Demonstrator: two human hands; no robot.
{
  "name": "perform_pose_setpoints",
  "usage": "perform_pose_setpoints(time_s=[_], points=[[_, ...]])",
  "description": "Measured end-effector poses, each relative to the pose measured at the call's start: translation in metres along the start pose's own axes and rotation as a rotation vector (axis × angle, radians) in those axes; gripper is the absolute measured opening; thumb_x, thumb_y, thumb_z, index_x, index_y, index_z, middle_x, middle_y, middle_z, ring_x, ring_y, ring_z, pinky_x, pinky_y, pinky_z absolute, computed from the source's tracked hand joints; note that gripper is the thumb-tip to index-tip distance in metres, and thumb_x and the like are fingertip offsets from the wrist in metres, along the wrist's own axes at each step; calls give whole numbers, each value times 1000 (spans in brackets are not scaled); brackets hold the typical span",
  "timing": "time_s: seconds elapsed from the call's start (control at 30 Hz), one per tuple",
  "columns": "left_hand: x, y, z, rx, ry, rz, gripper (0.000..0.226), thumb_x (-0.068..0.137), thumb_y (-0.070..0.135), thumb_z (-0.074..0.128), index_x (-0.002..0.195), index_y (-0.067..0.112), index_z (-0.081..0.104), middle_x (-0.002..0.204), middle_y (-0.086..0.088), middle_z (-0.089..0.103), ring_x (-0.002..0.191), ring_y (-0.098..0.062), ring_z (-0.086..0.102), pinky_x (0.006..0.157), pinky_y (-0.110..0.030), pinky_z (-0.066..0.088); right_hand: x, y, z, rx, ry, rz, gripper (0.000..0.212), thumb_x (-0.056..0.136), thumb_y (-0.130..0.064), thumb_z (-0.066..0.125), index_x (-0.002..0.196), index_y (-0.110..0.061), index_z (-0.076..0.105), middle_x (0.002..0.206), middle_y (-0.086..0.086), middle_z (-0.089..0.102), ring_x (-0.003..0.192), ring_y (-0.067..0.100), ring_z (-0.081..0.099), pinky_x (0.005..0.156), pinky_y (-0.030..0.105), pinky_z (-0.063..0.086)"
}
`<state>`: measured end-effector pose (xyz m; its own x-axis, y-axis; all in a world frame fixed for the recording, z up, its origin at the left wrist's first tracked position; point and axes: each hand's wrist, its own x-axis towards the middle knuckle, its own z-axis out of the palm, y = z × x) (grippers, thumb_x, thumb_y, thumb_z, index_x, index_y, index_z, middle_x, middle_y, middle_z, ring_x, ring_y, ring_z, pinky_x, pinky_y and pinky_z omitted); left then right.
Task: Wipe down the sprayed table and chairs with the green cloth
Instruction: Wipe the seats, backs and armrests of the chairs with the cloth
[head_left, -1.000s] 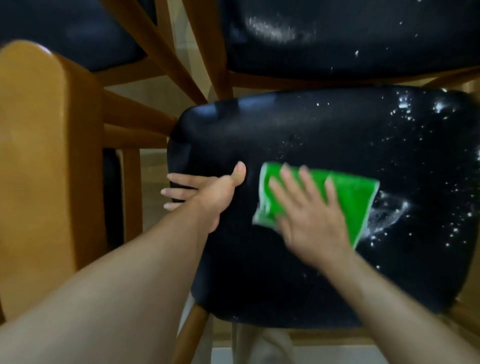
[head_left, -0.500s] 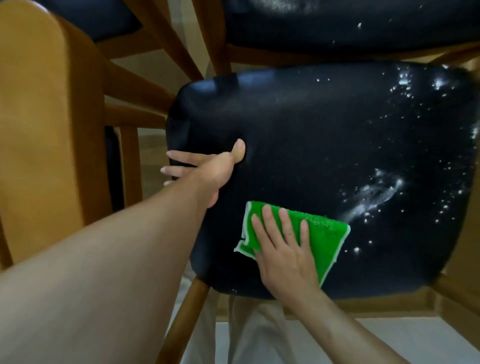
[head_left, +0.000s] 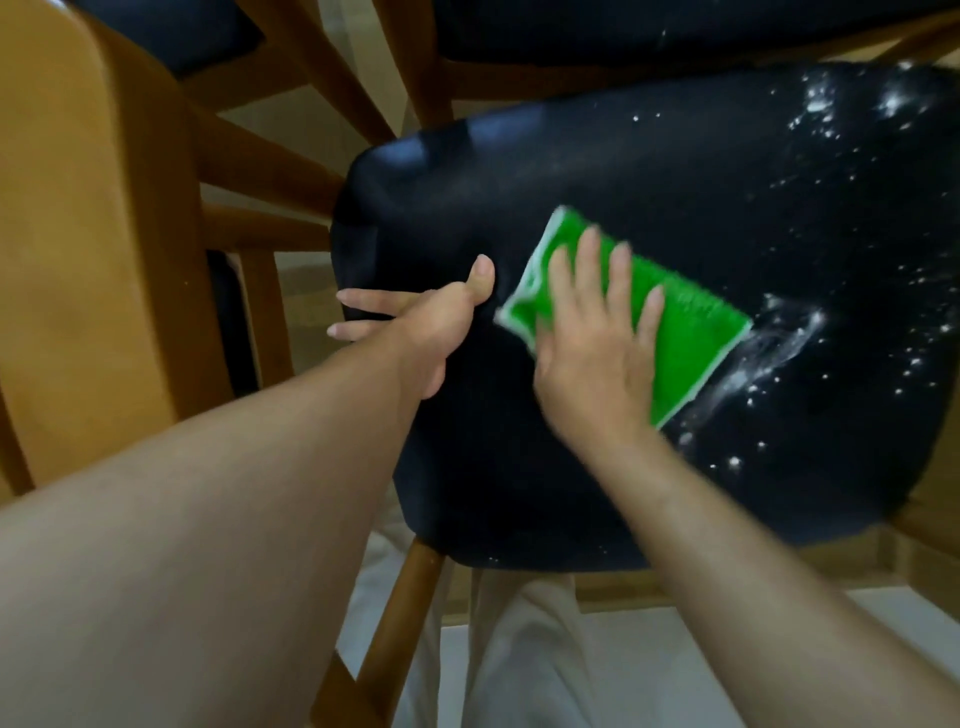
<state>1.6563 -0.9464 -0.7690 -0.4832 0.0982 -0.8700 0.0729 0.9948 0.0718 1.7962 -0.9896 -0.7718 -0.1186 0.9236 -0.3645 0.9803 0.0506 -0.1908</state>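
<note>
A black padded chair seat (head_left: 623, 171) fills the middle of the view. White spray droplets and a wet smear (head_left: 779, 348) cover its right half; the left half looks dark and plain. The green cloth (head_left: 696, 343) with a pale border lies flat on the seat. My right hand (head_left: 597, 353) presses on the cloth's left part with straight, spread fingers. My left hand (head_left: 426, 327) holds the seat's left edge, thumb on top and fingers along the side. The thumb tip is close to the cloth's left corner.
A tall wooden chair part (head_left: 93, 234) stands close on the left. Another black seat (head_left: 649, 26) with wooden rails sits just behind the wiped one. Wooden legs (head_left: 400, 613) and my pale trousers (head_left: 524, 654) show below the front edge.
My right hand has slid the cloth from near the seat's front edge away from me to the middle, beside my left thumb. My left hand keeps its hold on the edge.
</note>
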Motion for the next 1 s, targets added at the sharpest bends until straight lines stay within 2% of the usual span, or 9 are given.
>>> perform_pose_setpoints(time_s=[0.17, 0.27, 0.4, 0.47, 0.53, 0.6, 0.73, 0.9, 1.0], points=[[-2, 2, -2, 56, 19, -39, 154, 48, 85, 65, 140, 16, -37, 154, -15, -32, 144, -40, -11, 116, -57, 12, -101, 1, 36, -90, -126, -213, 75, 81, -29, 66, 148, -17, 35, 157, 0, 19, 142, 31, 31, 108, 60, 28], [0, 2, 0, 75, 32, -35, 153, 49, 86, 65, 140, 16, -38, 154, -15, -32, 144, -40, -14, 116, -58, 7, -95, 13, 41, -88, -119, -261, 74, 82, -31, 59, 150, -22, 31, 157, -4, 16, 142, 26, 31, 108, 57, 26], [3, 1, 2, 42, 41, -11, 154, 48, 86, 64, 139, 15, -38, 153, -15, -32, 144, -40, -12, 116, -56, 9, -56, 5, 25, -38, -49, -192, 68, 85, -31, 54, 149, -21, 34, 158, 0, 26, 143, 30, 26, 108, 60, 23], [4, 0, 1, -5, 13, 9, 152, 51, 82, 66, 138, 16, -40, 157, -18, -23, 145, -39, 0, 115, -56, 19, -12, 3, 12, 5, 12, -110, 66, 88, -32, 49, 150, -20, 32, 160, 2, 23, 145, 31, 20, 110, 61, 19], [6, -2, 1, -105, -99, 43, 148, 58, 75, 70, 135, 19, -43, 159, -19, 7, 139, -34, 31, 105, -52, 40, 36, 4, -2, 48, 70, -16, 63, 93, -36, 42, 152, -21, 26, 162, 2, 15, 148, 31, 13, 113, 61, 11], [5, -1, 0, -156, -128, 45, 150, 57, 72, 73, 133, 22, -46, 156, -13, 23, 133, -30, 41, 99, -51, 45, 65, 5, -11, 80, 131, 65, 61, 96, -39, 36, 153, -23, 21, 163, 1, 10, 149, 30, 7, 114, 59, 6], [-1, 1, -4, -189, -108, 22, 160, 41, 76, 74, 132, 23, -47, 161, -9, 7, 142, -31, 26, 105, -54, 39, 47, -11, 4, 49, 194, 128, 62, 97, -42, 32, 154, -25, 17, 162, 5, 11, 148, 32, 9, 114, 59, 9], [-6, 0, -5, -212, -76, 37, 161, 41, 80, 72, 137, 20, -42, 160, -11, -14, 145, -27, 18, 108, -48, 36, -67, -26, 46, -63, 29, -164, 70, 90, -40, 43, 154, -25, 18, 162, 6, 13, 146, 34, 13, 112, 60, 12], [-10, 1, -5, -128, -56, 8, 158, 40, 91, 61, 141, 19, -36, 154, -9, -32, 147, -29, -7, 118, -48, 15, -105, -19, 62, -87, -10, -302, 72, 86, -41, 50, 152, -27, 25, 161, -1, 12, 144, 30, 20, 111, 57, 15]])
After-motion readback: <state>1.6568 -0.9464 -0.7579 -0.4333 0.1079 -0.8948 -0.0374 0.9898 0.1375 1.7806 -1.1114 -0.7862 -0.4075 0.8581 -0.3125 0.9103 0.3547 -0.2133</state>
